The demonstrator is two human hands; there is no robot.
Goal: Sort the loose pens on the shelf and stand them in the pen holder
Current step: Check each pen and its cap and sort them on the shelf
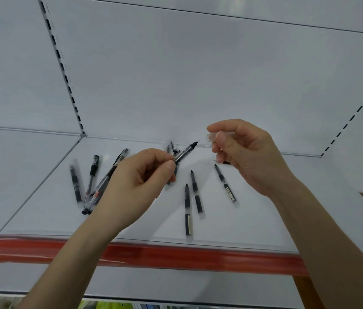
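Observation:
My left hand (140,179) pinches an uncapped black pen (185,152) above the shelf, its fine tip pointing up and right. My right hand (243,152) holds a clear pen cap (213,137) between thumb and fingers, a short gap from the tip. Several loose pens lie on the white shelf (254,224): a group at the left (91,186), two near the middle (192,204), one to the right (226,186), and some at the back (171,148), partly hidden by my left hand. No pen holder is in view.
The shelf has a white back panel (176,74) with slotted uprights (64,70) at the left and right. A red strip (153,255) runs along the shelf's front edge. A lower shelf shows at the bottom of the view.

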